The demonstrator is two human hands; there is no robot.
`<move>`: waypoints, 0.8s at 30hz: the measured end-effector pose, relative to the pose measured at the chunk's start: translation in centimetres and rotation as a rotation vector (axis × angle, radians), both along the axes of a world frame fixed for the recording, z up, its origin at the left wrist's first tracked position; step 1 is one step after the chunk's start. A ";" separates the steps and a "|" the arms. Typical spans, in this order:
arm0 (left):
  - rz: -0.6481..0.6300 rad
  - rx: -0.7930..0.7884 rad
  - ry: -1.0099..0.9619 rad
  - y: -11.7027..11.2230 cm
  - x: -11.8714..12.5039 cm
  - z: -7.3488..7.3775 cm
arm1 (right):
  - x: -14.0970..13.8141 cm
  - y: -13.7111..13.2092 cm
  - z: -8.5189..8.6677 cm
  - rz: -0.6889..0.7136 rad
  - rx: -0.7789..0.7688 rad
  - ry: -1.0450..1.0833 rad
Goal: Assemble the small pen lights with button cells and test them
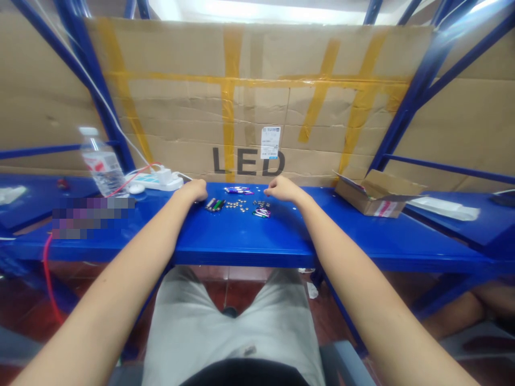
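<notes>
My left hand rests on the blue table, its fingers curled closed; whatever they hold, if anything, is hidden. Beside it lie short coloured tubes, green and dark ones among them. My right hand is closed in a pinch just above the table, and the thing at its fingertips is too small to make out. Between the hands are purple-blue pen-like rods, several small round metal pieces and small dark metal parts. Carabiner-like clips lie in front of those parts.
A water bottle and a white power strip with cables stand at the left. On the right sits an open cardboard box. A large cardboard sheet walls the back. Part of another person's leg shows at lower right.
</notes>
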State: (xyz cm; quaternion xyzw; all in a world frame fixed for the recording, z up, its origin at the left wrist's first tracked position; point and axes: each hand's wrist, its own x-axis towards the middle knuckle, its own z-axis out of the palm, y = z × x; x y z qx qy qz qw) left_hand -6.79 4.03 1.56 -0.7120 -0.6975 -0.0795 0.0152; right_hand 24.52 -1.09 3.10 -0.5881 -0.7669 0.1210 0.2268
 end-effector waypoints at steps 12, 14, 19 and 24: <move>-0.338 -0.266 -0.101 -2.1 2.2 1.5 | -0.4 0.0 -0.2 -0.018 -0.010 -0.035; -0.403 -0.284 -0.102 -2.3 2.1 1.8 | -0.5 -0.2 -0.2 -0.017 -0.011 -0.039; -0.451 -0.311 -0.108 -3.1 2.1 2.2 | -0.6 -0.6 0.0 -0.020 -0.015 -0.038; -0.468 -0.346 -0.118 -3.5 2.1 2.1 | -0.5 -0.5 -0.1 -0.011 -0.018 -0.038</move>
